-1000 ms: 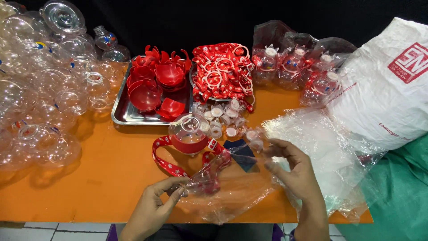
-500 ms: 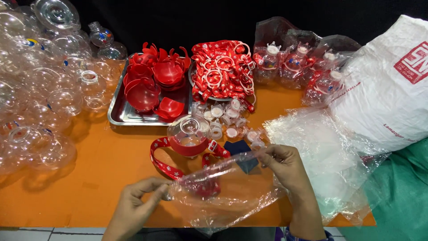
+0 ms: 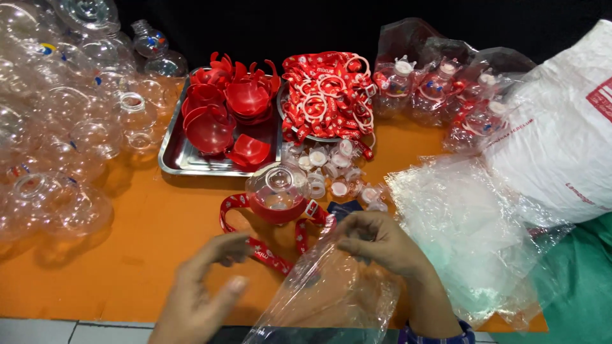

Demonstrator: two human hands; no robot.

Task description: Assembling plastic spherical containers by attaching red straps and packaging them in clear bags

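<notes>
— Since the right hand [image 3: 376, 245] has its fingers [image 3: 357, 247] pinched narrow on the upper rim of the clear bag [image 3: 331, 293], why is the left hand [image 3: 204, 286] apart from it?

— Its fingers [image 3: 237, 285] are loosely spread and hold nothing that I can see; they lie just left of the bag's edge, over the red strap [image 3: 268, 255].

— And the bag hangs from the pinch?

— Yes, it slopes down toward the near counter [image 3: 127, 255] edge, its mouth seemingly up by the fingertips.

— What sits beyond the fingers?

— A small clear bottle [image 3: 275, 191] with a red band, just past the knuckles; white caps [image 3: 325, 169] behind it, then a steel tray [image 3: 175, 167] of red parts.

— Room to move?

— Bare orange counter lies left of the left hand; a heap of bags [image 3: 472, 229] crowds the right.
</notes>
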